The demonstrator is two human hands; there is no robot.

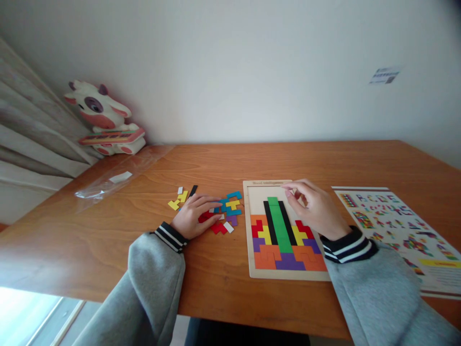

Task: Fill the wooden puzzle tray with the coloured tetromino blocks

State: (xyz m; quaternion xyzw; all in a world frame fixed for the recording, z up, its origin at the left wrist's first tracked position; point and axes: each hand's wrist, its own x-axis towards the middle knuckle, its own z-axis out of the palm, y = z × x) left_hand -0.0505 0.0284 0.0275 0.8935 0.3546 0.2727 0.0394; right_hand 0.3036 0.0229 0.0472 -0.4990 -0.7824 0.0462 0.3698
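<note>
A wooden puzzle board (288, 275) lies flat on the table in front of me. Coloured block pieces fill its lower part, with a tall green column (281, 226) between two slanting black strips. My right hand (319, 209) is above the board's upper right area, thumb and fingertips pinched together; whether a piece is between them is hidden. To the left of the board, my left hand (194, 215) rests over a loose pile of pieces, fingers stretched out. Around it lie a yellow piece (233, 205), a red piece (217, 228), a white piece (228, 227) and several blue ones.
A printed pattern sheet (392, 223) lies right of the board, partly under my right sleeve. A clear plastic bag (120, 178) is at the left. Behind it, a toy cow with a keyboard (104, 120) stands against the wall by a curtain (32, 120).
</note>
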